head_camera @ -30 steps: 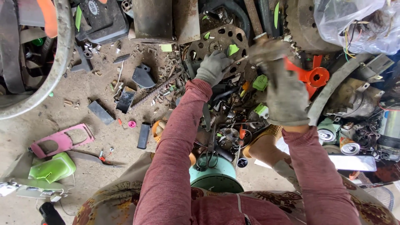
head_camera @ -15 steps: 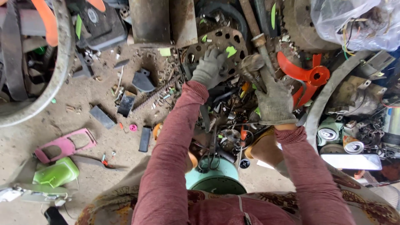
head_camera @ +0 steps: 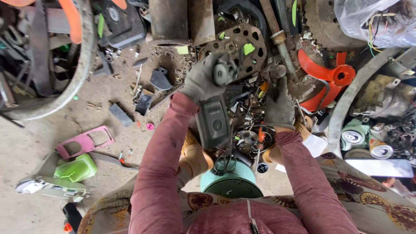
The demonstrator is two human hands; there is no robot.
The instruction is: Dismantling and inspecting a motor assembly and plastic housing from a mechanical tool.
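Where scrap lies: gloved hands [head_camera: 242, 93].

left hand [head_camera: 200, 82] lifts a dark grey casing [head_camera: 213, 122]; right hand [head_camera: 279, 106] (gloved) in scrap

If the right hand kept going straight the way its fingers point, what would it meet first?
Probably the rusty rod. The right hand points up the picture, its fingers around a small metal part lying at the rod's lower end. Depth is unclear, so the rod may lie lower than the hand.
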